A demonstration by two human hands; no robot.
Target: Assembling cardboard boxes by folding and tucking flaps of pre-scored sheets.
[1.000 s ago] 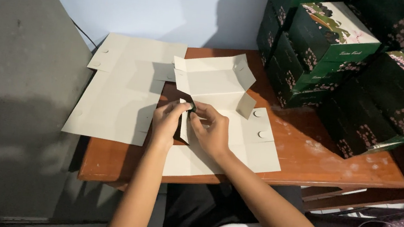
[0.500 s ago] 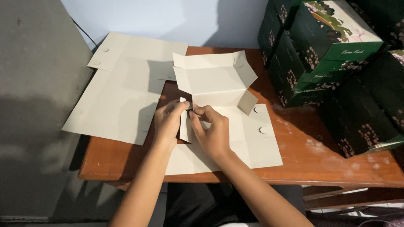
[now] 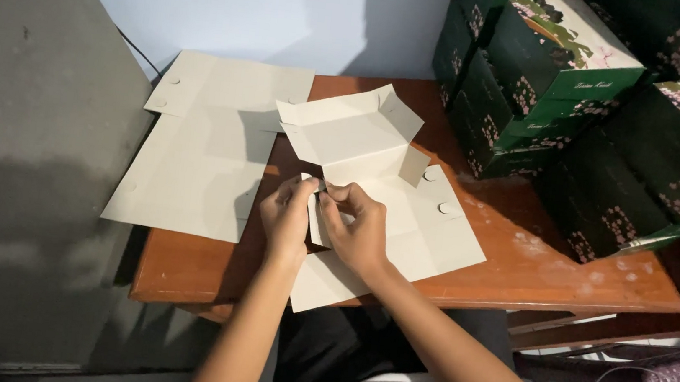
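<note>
Two hands meet over a half-folded cardboard box [image 3: 382,195] lying on the wooden surface [image 3: 518,260]. The left hand [image 3: 287,215] and the right hand [image 3: 357,226] both have their fingers closed, pinching a small flap at the near edge of the box, whose far part stands raised with its side flaps up. A pile of flat cardboard sheets [image 3: 201,151] lies just to the left, overhanging the edge. Stacked green boxes [image 3: 570,80] with flower patterns stand to the right.
</note>
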